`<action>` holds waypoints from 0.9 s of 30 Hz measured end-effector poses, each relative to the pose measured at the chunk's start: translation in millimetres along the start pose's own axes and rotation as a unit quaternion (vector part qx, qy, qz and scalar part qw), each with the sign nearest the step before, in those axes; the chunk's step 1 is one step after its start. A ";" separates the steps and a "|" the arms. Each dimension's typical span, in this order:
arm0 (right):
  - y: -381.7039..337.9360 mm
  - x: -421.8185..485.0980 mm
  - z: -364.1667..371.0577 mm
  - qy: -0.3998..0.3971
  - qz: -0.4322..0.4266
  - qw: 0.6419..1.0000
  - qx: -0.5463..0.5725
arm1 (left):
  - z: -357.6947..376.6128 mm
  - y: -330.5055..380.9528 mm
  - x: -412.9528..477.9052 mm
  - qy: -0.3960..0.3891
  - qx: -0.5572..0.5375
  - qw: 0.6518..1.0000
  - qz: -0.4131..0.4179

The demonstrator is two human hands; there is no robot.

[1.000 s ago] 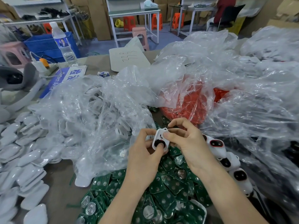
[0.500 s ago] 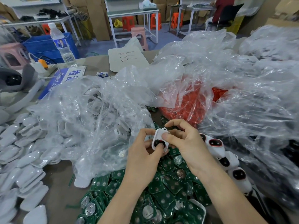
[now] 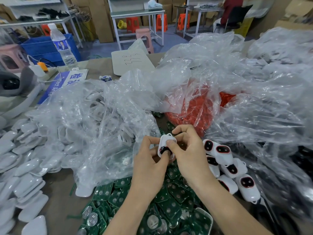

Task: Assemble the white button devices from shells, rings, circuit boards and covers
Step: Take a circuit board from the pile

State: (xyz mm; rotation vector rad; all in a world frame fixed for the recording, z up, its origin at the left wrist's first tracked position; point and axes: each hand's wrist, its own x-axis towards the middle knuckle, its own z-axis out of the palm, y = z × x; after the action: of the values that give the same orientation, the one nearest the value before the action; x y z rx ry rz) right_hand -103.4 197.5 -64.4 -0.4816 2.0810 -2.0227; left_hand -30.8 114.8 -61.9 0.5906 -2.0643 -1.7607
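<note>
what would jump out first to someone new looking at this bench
The left hand and right hand pinch a small white shell at the centre, above a heap of green circuit boards. Behind them a bag of bright red rings stands out among crumpled clear plastic. White covers pile up at the left edge, and assembled devices lie at the right.

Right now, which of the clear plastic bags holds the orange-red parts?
The middle bag, just beyond the white shell that the left hand and right hand pinch; orange-red shows through it. The left bag holds white pieces.
</note>
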 end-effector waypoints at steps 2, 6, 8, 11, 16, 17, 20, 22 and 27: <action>-0.2 0.7 0.2 0.001 0.004 1.000 -0.009 | 0.6 -1.4 0.5 -0.002 0.001 1.000 0.001; -2.5 4.7 -8.4 -0.027 0.032 0.999 0.005 | 1.2 -3.1 3.0 -0.008 -0.045 0.999 -0.022; -3.8 5.0 -12.5 -0.031 0.032 0.999 0.001 | 1.8 -3.2 4.4 -0.016 -0.085 0.996 -0.037; -5.5 5.0 -16.2 -0.024 0.023 0.999 -0.026 | 1.4 -3.0 5.2 -0.016 -0.112 0.992 -0.048; -10.5 4.7 -21.4 -0.047 0.005 0.992 -0.113 | 1.3 -1.1 3.6 -0.019 -0.072 0.997 -0.021; -12.0 5.8 -23.6 -0.052 0.014 0.992 -0.114 | 1.0 -0.1 3.2 -0.024 -0.069 0.997 -0.020; -17.1 10.0 -28.9 -0.077 0.057 0.991 -0.096 | -0.5 3.0 2.9 -0.043 -0.076 0.996 -0.028; -21.4 12.3 -31.8 -0.111 0.082 0.986 -0.091 | -2.4 4.0 3.2 -0.057 -0.082 0.994 -0.036; -49.2 34.9 -43.2 -0.192 0.095 0.959 -0.185 | -8.7 3.4 7.5 -0.065 -0.121 0.987 -0.087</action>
State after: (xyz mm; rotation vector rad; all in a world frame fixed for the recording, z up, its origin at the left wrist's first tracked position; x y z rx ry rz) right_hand -146.9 224.4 -10.6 -0.6460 2.1549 -1.3119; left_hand -32.9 104.0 -57.2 0.6126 -1.8880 -2.1651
